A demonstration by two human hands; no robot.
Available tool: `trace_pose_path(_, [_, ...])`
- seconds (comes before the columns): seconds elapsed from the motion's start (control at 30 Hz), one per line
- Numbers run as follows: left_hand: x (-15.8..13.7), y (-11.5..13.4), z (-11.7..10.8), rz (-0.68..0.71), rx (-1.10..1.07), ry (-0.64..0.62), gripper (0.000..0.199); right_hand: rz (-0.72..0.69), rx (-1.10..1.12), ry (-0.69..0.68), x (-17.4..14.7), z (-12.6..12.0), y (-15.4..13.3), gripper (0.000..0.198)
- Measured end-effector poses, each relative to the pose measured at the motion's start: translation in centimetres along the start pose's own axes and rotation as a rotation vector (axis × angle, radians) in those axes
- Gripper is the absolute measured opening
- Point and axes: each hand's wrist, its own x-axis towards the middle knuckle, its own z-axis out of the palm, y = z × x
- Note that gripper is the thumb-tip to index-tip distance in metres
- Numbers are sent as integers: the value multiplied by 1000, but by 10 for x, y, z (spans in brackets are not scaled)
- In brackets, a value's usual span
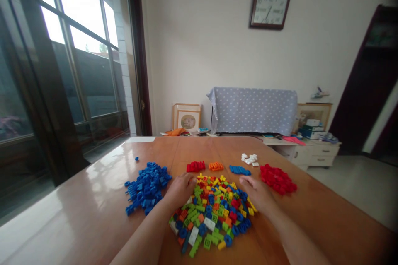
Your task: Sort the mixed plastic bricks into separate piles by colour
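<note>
A mixed heap of toy building bricks (214, 209) in green, yellow, orange, red, blue and white lies on the table between my hands. My left hand (181, 189) is against the heap's upper left edge, fingers slightly bent and nothing visible in them. On the opposite side, my right hand (257, 190) rests by the upper right edge, fingers reaching inward and apparently empty; some fingertips are hidden. Left of my left hand is a pile of blue bricks (149, 186). A pile of red bricks (277, 179) lies just beyond my right hand.
Behind the heap sit small groups of red bricks (195, 166), orange bricks (215, 167), blue bricks (239, 170) and white bricks (249, 158). One blue piece (137, 158) lies apart on the brown table (102, 198). A low cabinet (320, 153) stands beyond.
</note>
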Motion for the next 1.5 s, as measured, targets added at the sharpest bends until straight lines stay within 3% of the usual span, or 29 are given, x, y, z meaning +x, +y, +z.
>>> trace_pose_path(0.27, [-9, 4, 1, -10, -194, 3, 60, -213, -129, -125, -21, 32, -23, 51])
trace_pose_path(0.43, [-9, 10, 6, 0, -132, 9, 60, -359, -162, -71, -27, 37, -32, 44])
trace_pose_path(0.57, [-7, 13, 10, 51, -53, 26, 50, -378, -184, -5, -28, 36, -36, 42])
trace_pose_path(0.8, [4, 20, 17, 100, -100, 51, 34, -394, -252, 90, -28, 37, -35, 35])
trace_pose_path(1.1, [7, 40, 4, 75, -143, 24, 51, -413, -236, 159, -26, 28, -30, 45])
trace_pose_path(1.3, [-35, 38, -17, 27, -66, 64, 59, -423, -69, 164, -25, 11, -34, 49])
trace_pose_path(1.4, [-67, 30, -25, -50, 104, -37, 83, -396, -28, 88, -24, 3, -36, 49])
trace_pose_path(1.5, [-92, 30, -29, -82, 201, -166, 109, -387, -73, -89, -31, -2, -37, 62])
